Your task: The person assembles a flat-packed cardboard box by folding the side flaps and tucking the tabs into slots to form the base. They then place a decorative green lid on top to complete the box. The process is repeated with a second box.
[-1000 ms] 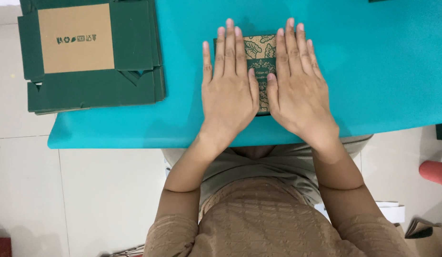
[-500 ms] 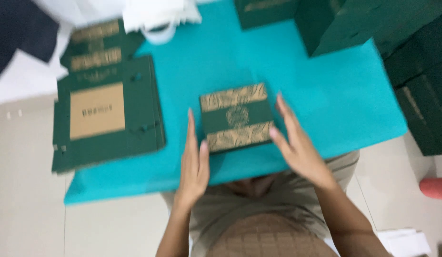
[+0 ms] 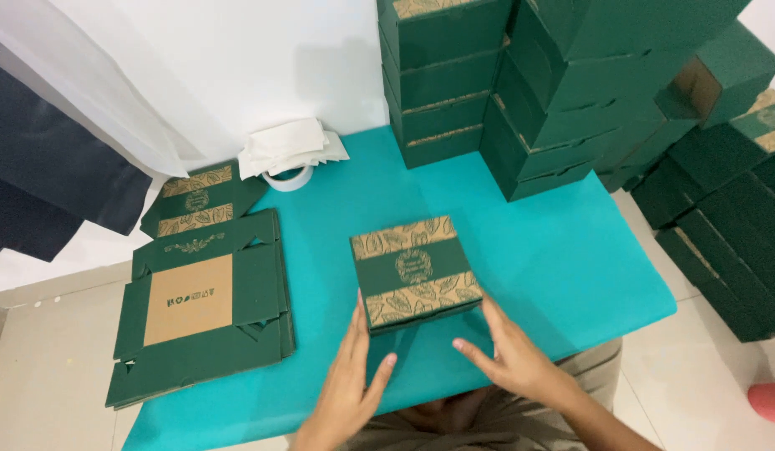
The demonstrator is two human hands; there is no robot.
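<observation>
A closed dark green box (image 3: 416, 272) with tan leaf-patterned bands lies flat on the teal table (image 3: 563, 259), near its front edge. My left hand (image 3: 354, 376) is just below the box's near left corner, fingers spread, fingertips at its edge. My right hand (image 3: 513, 355) is beside the near right corner, fingers apart, holding nothing. Whether either hand touches the box is hard to tell.
A stack of flat unfolded green cartons (image 3: 200, 305) lies at the table's left edge. A tape roll (image 3: 287, 177) under white paper (image 3: 289, 144) sits at the back. Stacks of assembled green boxes (image 3: 521, 92) stand at the back right and on the floor (image 3: 721, 242).
My hands were pressed flat on top of the box; they have since come off it and drawn back to its near corners. The view has tilted up, showing more of the table.
</observation>
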